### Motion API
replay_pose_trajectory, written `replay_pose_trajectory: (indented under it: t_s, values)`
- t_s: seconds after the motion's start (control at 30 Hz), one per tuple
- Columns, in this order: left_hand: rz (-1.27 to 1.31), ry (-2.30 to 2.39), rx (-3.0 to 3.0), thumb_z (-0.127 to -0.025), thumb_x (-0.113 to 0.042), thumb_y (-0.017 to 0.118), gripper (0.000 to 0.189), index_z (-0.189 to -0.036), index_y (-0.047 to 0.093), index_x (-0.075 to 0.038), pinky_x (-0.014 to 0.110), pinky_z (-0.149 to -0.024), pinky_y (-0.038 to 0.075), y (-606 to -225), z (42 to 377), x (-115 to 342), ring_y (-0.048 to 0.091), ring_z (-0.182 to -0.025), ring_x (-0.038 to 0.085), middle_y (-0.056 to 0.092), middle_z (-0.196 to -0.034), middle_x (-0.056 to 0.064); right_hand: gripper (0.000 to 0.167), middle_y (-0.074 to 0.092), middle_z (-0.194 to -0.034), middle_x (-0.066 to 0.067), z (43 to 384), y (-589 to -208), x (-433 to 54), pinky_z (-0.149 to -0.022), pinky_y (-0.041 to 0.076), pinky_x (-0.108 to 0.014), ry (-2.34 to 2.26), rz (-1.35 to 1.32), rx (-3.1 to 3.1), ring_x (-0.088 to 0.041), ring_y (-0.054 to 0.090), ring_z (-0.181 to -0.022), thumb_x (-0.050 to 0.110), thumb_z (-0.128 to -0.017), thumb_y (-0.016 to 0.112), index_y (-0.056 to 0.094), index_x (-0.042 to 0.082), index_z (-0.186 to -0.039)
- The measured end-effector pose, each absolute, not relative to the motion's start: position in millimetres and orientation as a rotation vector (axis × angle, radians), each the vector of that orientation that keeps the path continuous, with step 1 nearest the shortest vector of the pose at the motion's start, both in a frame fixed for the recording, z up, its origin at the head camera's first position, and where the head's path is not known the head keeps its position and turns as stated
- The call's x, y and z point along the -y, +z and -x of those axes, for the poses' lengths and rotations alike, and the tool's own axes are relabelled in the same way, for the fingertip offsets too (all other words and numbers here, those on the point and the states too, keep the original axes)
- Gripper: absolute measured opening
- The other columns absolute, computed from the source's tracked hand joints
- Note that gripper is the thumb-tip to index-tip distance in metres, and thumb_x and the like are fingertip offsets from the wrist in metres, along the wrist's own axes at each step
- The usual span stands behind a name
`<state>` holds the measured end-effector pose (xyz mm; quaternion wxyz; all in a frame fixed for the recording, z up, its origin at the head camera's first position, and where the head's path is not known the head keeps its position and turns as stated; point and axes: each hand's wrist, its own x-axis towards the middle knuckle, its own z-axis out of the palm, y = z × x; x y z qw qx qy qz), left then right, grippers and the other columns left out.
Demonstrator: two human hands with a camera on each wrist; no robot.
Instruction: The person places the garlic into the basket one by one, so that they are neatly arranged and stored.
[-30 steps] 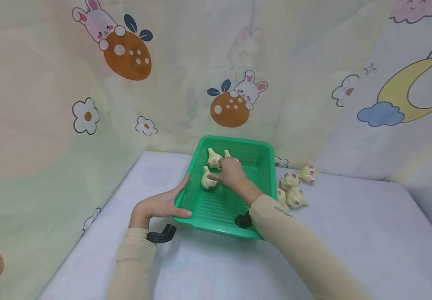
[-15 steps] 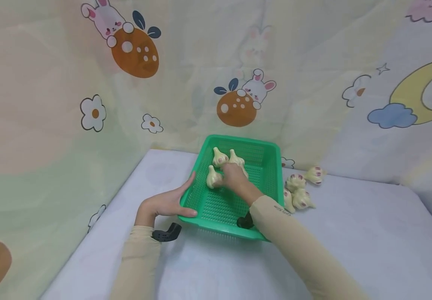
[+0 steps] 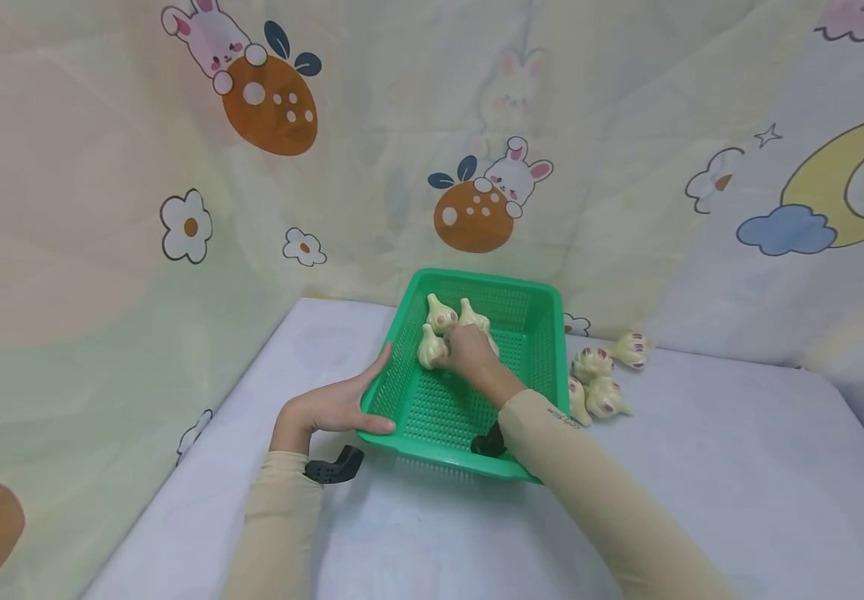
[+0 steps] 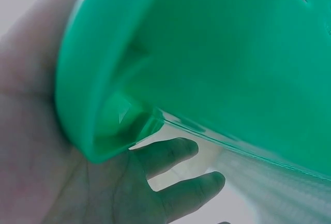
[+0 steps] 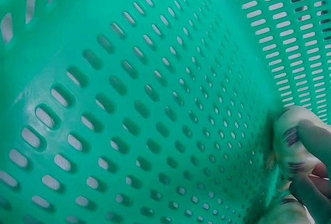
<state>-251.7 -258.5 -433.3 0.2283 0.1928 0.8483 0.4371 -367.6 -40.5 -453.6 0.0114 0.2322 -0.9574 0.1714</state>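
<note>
In the head view a green perforated plastic basket stands tilted on the table. My left hand braces its near left corner, thumb along the front rim and index finger along the side. The left wrist view shows the rim in the crook of that hand, with two straight fingers beneath. Inside the basket my right hand pinches a garlic bulb by its lower part. In the right wrist view, thumb and fingertips press this bulb. Two more bulbs, a left one and a right one, lie just beyond.
Several loose garlic bulbs lie on the white-covered table right of the basket. A printed cloth hangs behind the table and along its left side. A black wrist camera sits on my left sleeve.
My right thumb and fingers have closed on the near left garlic bulb, which has moved slightly away and to the right in the basket. My left hand stays at the corner.
</note>
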Motion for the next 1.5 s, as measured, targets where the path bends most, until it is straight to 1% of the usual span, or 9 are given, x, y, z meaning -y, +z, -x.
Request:
replay_pose_trajectory:
  t_s: [0.2,0.37,0.5,0.6,0.67,0.73,0.8,1.0,1.5]
  values:
    - [-0.524,1.188,-2.343,-0.074,-0.054,0.074,0.124,-0.149,-0.022,-0.029,0.051,-0.114,0.021,-434.7,254.0,253.5,0.007,-0.147,0.026,-0.008,-0.160,0.006,0.030,0.047,-0.049,0.003,369.5,-453.9,33.8,-0.071,0.042,-0.033,0.584,-0.708,2.982,-0.010,0.038,-0.049,0.027,-0.082,0.073,0.058,0.010,-0.062]
    - [-0.521,1.186,-2.341,-0.074,-0.053,0.075,0.124,-0.149,-0.022,-0.030,0.049,-0.115,0.021,-435.6,256.4,248.9,0.008,-0.146,0.023,-0.008,-0.160,0.004,0.029,0.059,-0.059,-0.005,368.2,-448.6,27.7,-0.077,0.045,-0.037,0.581,-0.664,3.024,-0.017,0.050,-0.056,0.030,-0.082,0.074,0.062,0.007,-0.068]
    - [-0.504,1.172,-2.353,-0.074,-0.052,0.075,0.122,-0.148,-0.020,-0.034,0.047,-0.115,0.021,-436.4,256.6,247.1,0.008,-0.146,0.021,-0.007,-0.160,0.001,0.032,0.069,-0.092,-0.016,361.0,-437.7,23.8,-0.090,0.046,-0.048,0.527,-0.675,3.002,-0.037,0.059,-0.107,0.038,-0.082,0.072,0.072,0.006,-0.088]
    - [-0.507,1.161,-2.373,-0.075,-0.052,0.075,0.121,-0.148,-0.020,-0.035,0.049,-0.115,0.021,-435.7,256.0,246.6,0.008,-0.147,0.022,-0.006,-0.160,0.002,0.037,0.068,-0.097,-0.017,351.6,-419.6,19.3,-0.084,0.049,-0.046,0.576,-0.734,2.955,-0.038,0.057,-0.110,0.040,-0.083,0.071,0.071,0.004,-0.094]
    - [-0.506,1.155,-2.381,-0.075,-0.052,0.074,0.120,-0.148,-0.020,-0.035,0.050,-0.114,0.022,-434.5,255.7,246.5,0.009,-0.147,0.023,-0.006,-0.161,0.003,0.039,0.070,-0.092,-0.013,342.6,-401.4,14.7,-0.083,0.050,-0.042,0.655,-0.776,2.938,-0.029,0.063,-0.103,0.040,-0.085,0.070,0.071,0.003,-0.098]
    - [-0.499,1.156,-2.382,-0.075,-0.052,0.074,0.120,-0.149,-0.020,-0.034,0.050,-0.114,0.021,-432.8,255.1,246.3,0.009,-0.146,0.023,-0.006,-0.161,0.003,0.043,0.071,-0.103,-0.010,332.6,-382.3,7.9,-0.077,0.052,-0.037,0.746,-0.785,2.928,-0.024,0.066,-0.089,0.041,-0.086,0.068,0.070,0.004,-0.108]
    - [-0.495,1.160,-2.378,-0.076,-0.051,0.074,0.120,-0.149,-0.020,-0.033,0.051,-0.114,0.021,-431.5,254.7,246.6,0.008,-0.146,0.025,-0.006,-0.161,0.005,0.049,0.068,-0.117,-0.006,320.8,-363.8,-1.1,-0.083,0.053,-0.037,0.802,-0.768,2.920,-0.022,0.066,-0.102,0.044,-0.086,0.067,0.067,0.010,-0.120]
    - [-0.474,1.153,-2.405,-0.077,-0.047,0.074,0.119,-0.149,-0.019,-0.033,0.051,-0.114,0.021,-433.3,254.3,252.8,0.009,-0.146,0.026,-0.006,-0.160,0.007,0.050,0.062,-0.128,-0.002,290.4,-337.3,-43.4,-0.084,0.053,-0.040,0.897,-0.677,2.865,-0.022,0.063,-0.109,0.050,-0.088,0.061,0.062,0.018,-0.127]
    - [-0.492,1.177,-2.388,-0.077,-0.042,0.076,0.120,-0.149,-0.020,-0.031,0.053,-0.113,0.021,-438.6,248.5,259.2,0.007,-0.146,0.031,-0.008,-0.160,0.010,0.049,0.052,-0.131,-0.022,279.5,-414.3,-201.6,-0.088,0.050,-0.049,0.945,-0.295,2.637,-0.040,0.054,-0.116,0.033,-0.096,0.056,0.051,0.004,-0.135]
